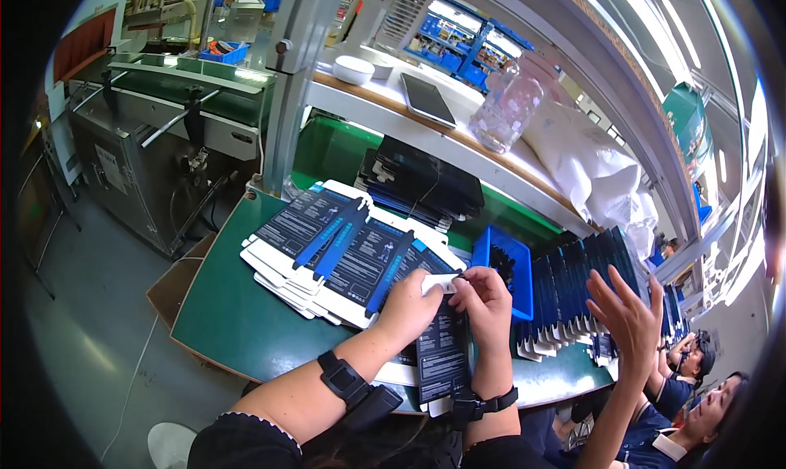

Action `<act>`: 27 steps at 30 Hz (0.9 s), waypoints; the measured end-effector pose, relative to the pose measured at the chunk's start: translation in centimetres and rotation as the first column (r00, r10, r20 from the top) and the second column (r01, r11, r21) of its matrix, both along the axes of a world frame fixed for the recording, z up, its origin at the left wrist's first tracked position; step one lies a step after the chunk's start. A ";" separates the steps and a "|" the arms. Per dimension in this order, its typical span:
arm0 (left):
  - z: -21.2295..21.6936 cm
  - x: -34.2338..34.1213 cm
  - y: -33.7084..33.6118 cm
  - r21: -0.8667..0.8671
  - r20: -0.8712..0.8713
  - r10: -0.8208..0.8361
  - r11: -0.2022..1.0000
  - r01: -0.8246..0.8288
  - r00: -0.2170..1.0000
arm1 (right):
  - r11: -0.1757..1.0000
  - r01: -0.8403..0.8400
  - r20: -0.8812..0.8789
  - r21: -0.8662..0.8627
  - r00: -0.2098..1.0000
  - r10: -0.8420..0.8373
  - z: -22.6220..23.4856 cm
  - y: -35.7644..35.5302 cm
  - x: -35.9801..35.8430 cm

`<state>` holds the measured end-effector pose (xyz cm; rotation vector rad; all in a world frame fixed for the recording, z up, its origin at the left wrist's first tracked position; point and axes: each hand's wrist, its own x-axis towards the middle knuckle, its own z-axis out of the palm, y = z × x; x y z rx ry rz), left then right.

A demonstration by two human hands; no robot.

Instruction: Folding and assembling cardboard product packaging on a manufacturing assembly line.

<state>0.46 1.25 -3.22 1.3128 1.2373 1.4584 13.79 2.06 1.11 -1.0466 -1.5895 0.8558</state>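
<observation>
Presently: one white tab, above a dark box, pinched at one end by left hand, at the other by right hand; join to box unclear. Apparently part-done. Leftward: flat boxes, overlapping, seemingly waiting. Rightward: upright row of boxes, seemingly finished.

I'm on a factory packing floor: green workbench, flat printed cartons, a conveyor belt, fluorescent tubes overhead and co-workers beside me.
</observation>
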 end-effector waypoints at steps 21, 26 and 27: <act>0.5 -0.2 -0.2 -0.015 -0.127 0.020 1.000 -0.022 0.992 | 0.981 -0.009 0.309 0.192 0.950 -0.052 -0.9 -0.1 0.5; 0.4 0.4 0.3 0.033 -0.081 -0.018 0.999 0.020 0.997 | 0.950 0.057 0.271 0.308 0.952 -0.145 -1.1 0.3 1.7; 0.7 0.2 0.2 0.030 -0.101 -0.015 0.999 0.018 0.995 | 0.953 0.093 0.206 0.289 0.966 -0.157 -0.8 0.3 1.6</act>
